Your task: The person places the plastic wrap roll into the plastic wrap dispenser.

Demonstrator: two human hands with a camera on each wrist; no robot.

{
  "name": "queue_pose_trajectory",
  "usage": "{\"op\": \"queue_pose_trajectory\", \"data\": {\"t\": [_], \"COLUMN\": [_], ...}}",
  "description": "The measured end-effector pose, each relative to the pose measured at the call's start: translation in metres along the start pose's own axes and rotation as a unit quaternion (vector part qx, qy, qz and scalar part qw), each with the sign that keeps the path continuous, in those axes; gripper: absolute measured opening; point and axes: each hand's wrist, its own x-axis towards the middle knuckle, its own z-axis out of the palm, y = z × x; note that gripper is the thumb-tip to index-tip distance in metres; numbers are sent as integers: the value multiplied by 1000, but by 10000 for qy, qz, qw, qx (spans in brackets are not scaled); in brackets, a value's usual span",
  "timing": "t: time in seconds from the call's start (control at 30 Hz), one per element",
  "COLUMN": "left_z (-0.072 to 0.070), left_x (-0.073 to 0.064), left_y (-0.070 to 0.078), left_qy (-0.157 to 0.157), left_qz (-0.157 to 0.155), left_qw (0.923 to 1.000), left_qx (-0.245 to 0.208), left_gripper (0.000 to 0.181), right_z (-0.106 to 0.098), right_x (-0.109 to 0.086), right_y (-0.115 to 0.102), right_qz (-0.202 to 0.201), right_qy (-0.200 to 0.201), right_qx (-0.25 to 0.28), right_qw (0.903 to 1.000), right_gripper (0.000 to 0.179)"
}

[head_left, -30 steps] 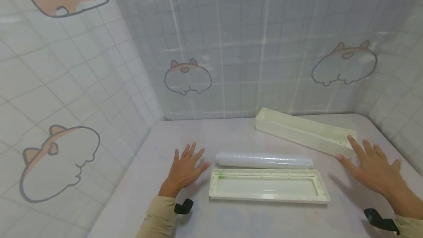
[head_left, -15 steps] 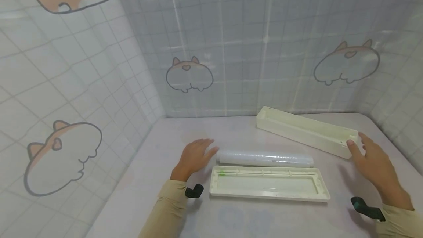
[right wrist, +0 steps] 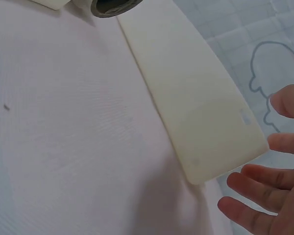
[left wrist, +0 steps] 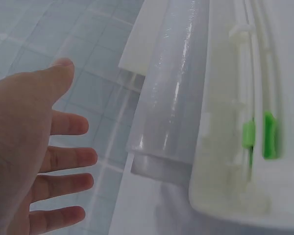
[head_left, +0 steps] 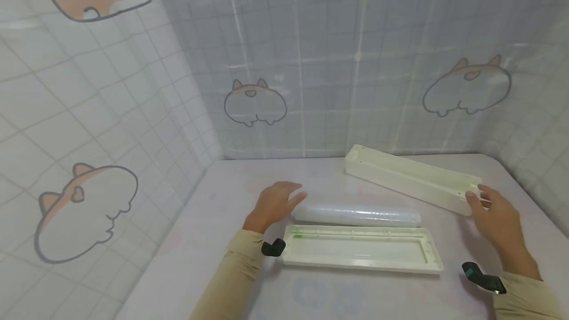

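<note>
My left hand (head_left: pixel 273 205) hovers by the left end of a shiny roll of plastic wrap (head_left: pixel 360 215), fingers extended and nothing held. In the left wrist view, a gap shows between those fingers (left wrist: pixel 68 159) and the roll (left wrist: pixel 169 93). My right hand (head_left: pixel 498 219) is at the right end of a long cream open-topped box (head_left: pixel 409 179). The right wrist view has its loosely bent fingers (right wrist: pixel 264 191) right at the end of the box (right wrist: pixel 206 107), thumb apart from them. In front of the roll lies the matching shallow lid (head_left: pixel 362 264), inner side up, with a green slider (left wrist: pixel 269 137).
The pale table (head_left: pixel 249 177) bears all of these. Hanging sheets with a grid and dog drawings (head_left: pixel 255 105) enclose it at the back and both sides. Black wrist camera mounts (head_left: pixel 273 247) stick out from both sleeves, the left one close to the lid's corner.
My left hand has moved right and away from me toward the roll's end, turning side-on. The right hand has come left to the box's end, its spread fingers bending. Box, roll and lid stay put.
</note>
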Motion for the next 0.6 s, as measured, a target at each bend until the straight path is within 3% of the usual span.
{"op": "queue_pose_trajectory", "data": {"t": [0.3,0.6], "left_z": [11,21], "left_x": [31,65], "left_y": [14,32], "left_qy": [-306,-241], "left_qz": [104,456], "left_qw": [9992,9981], "left_qx": [236,335], "left_gripper": [50,42], "right_z": [9,10], "right_x": [-2,-6], "right_y": [1,4], "right_qz": [86,198], "right_qy": [-102,-66], "right_qx": [7,-9], "right_qw": [9999,9998], "right_gripper": [63,61]}}
